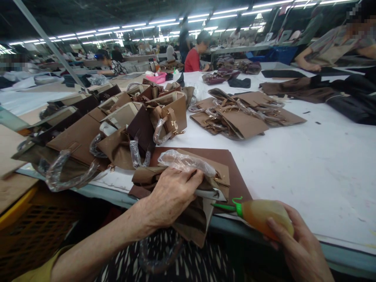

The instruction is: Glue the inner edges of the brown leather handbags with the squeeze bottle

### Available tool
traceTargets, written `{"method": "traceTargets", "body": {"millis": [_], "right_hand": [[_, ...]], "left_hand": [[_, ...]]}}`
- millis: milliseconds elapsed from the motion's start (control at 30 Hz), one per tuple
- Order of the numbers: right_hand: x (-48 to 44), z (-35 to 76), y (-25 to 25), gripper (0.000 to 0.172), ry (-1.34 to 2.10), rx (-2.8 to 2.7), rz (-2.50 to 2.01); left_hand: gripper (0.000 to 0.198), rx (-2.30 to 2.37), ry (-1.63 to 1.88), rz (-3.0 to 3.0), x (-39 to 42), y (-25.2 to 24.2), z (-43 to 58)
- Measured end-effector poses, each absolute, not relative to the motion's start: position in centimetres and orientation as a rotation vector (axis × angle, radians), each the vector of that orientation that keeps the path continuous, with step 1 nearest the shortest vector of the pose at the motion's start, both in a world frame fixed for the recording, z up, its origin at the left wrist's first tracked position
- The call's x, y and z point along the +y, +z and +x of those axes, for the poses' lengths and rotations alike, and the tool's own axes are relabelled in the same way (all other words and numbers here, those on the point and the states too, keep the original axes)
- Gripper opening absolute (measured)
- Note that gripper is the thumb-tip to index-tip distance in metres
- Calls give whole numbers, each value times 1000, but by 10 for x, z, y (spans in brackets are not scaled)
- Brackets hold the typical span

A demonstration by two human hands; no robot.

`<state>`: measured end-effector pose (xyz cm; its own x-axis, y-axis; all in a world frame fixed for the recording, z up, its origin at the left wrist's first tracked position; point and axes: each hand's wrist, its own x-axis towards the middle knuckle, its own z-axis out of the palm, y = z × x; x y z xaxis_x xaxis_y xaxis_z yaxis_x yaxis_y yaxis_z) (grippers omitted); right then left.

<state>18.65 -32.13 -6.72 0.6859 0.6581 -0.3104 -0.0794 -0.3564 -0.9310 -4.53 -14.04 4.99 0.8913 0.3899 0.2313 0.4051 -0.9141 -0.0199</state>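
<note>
The left hand grips a brown bag, its fingers bent over the top beside a handle in clear plastic wrap. The bag lies on a dark brown board at the near edge of the bench, and part of it hangs past that edge above the person's patterned clothing.

The right hand has its fingers closed around a squeeze bottle of amber liquid, tilted sideways. Its green nozzle points left at the bag's pale open edge; whether the tip touches, I cannot tell.

To the left, a group of bags stands crowded together, with wrapped handles toward the person. Beyond the board lies a heap of flat tan bags. A yellow basket sits below the bench at left. Farther back, a person in red sits near a pink tray.
</note>
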Motion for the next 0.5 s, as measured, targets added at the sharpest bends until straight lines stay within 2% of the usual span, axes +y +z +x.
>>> {"method": "traceTargets", "body": {"millis": [267, 500], "right_hand": [[-328, 178, -60, 66, 922, -394, -1766], [-329, 158, -41, 59, 906, -424, -1790]], "left_hand": [[28, -620, -351, -2979, -139, 53, -44], [28, -632, -296, -2965, -139, 53, -44]]}}
